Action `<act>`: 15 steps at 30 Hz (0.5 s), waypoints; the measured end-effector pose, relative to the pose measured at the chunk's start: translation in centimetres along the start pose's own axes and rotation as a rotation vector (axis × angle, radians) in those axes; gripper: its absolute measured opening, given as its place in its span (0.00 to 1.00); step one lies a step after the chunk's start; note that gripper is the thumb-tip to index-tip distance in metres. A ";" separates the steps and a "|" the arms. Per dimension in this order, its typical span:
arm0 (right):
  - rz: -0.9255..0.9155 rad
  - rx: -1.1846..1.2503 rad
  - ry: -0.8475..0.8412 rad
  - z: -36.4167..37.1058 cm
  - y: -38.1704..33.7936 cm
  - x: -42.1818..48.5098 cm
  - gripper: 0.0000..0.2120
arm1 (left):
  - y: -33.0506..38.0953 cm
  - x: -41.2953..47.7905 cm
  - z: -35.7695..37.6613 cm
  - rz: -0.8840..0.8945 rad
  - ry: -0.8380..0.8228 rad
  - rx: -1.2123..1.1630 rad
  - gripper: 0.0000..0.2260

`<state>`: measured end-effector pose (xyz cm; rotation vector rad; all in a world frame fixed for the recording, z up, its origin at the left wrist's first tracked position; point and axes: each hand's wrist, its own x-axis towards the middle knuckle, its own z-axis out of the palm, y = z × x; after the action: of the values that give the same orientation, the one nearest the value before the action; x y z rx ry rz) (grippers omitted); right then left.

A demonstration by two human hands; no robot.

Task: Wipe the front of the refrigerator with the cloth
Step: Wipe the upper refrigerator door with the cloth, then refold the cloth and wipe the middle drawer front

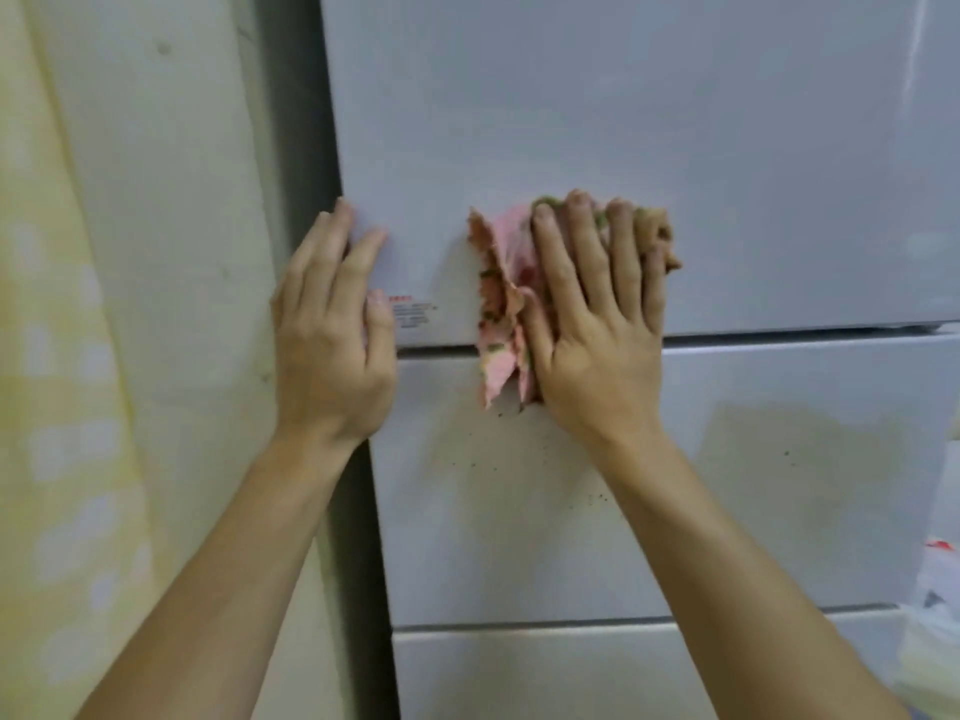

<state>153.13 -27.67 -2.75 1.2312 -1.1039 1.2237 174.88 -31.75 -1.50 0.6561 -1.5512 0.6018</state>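
A white refrigerator (675, 122) fills the view, with an upper door and two drawer fronts below it. My right hand (597, 314) lies flat over a crumpled pink patterned cloth (501, 298) and presses it against the lower edge of the upper door, across the seam to the drawer beneath. My left hand (332, 335) rests with fingers apart on the fridge's left edge, next to a small printed sticker (413, 314). Dark specks and a yellowish stain mark the middle drawer front (519, 485).
A pale yellow wall (156, 252) runs down the left side, with a dark gap between it and the fridge. At the right edge, blurry plastic bags or packets (935, 615) stand close to the lower drawers.
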 end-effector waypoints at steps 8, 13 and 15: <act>0.128 0.281 0.049 -0.1 -1.8 -0.1 0.19 | 3.2 -2.3 0.8 0.093 -0.089 -0.070 0.21; 0.217 0.491 -0.029 -1.9 -2.2 -0.1 0.18 | 6.1 -2.7 1.2 0.041 -0.129 -0.241 0.24; 0.253 0.589 -0.037 -3.1 -2.2 0.0 0.17 | 6.9 -3.1 1.2 0.032 -0.096 -0.281 0.23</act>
<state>155.21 -24.45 -3.00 1.5843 -0.9750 1.8097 169.32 -27.60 -4.61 0.4525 -1.6992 0.3705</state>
